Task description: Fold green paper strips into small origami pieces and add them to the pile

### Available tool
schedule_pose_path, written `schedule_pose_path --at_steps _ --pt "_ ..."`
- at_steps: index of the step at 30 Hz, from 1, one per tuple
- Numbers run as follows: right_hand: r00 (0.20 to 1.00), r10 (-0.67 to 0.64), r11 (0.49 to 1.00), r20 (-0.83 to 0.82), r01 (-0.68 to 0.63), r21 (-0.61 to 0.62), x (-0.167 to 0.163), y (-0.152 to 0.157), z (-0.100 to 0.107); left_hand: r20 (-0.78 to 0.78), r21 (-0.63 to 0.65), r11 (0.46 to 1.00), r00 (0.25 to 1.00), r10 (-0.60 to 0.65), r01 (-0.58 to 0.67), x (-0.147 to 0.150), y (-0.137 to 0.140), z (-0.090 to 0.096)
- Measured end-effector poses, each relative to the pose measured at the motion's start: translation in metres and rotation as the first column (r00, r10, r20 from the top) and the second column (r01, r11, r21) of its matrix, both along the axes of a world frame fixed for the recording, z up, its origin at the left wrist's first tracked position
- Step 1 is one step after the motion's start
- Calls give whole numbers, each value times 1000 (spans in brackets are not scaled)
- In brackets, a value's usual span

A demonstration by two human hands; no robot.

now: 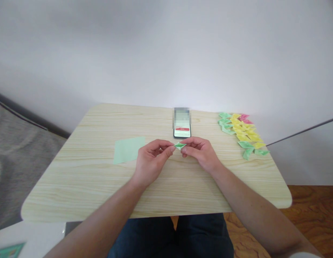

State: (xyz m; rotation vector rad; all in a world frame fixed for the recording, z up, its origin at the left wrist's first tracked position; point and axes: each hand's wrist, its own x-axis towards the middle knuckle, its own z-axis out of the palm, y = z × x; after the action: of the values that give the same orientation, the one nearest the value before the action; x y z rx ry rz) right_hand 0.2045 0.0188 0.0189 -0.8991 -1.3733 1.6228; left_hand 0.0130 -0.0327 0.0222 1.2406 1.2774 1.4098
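Note:
A small folded piece of green paper [179,145] is held above the middle of the wooden table. My left hand [153,159] pinches its left tip between thumb and index finger. The right tip is pinched the same way by my right hand [201,152]. Between the tips the paper opens slightly into a narrow diamond shape, with darker green inside. Flat on the table, just left of my left hand, lies a sheet of light green paper [127,149], its right edge partly behind that hand.
Beyond my hands a phone [182,125] lies on the table [83,172], its screen lit and partly pixelated. Several folded green, yellow and pink paper pieces [243,129] lie along the right edge. A white wall [155,53] stands behind; grey fabric [15,154] is at left.

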Motion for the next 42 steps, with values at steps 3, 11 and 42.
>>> schedule_pose_path --at_steps 3,11,42 --pt "995 -59 992 85 50 114 -1 -5 2 38 -7 999 999 -31 31 -2 1 -1" --pt "972 -125 933 200 47 356 0 -11 5 90 -79 984 984 -152 159 -4 2 -2" --pt "980 -120 904 161 41 426 0 -10 6 -407 364 921 913 25 138 -2 -2 -1"
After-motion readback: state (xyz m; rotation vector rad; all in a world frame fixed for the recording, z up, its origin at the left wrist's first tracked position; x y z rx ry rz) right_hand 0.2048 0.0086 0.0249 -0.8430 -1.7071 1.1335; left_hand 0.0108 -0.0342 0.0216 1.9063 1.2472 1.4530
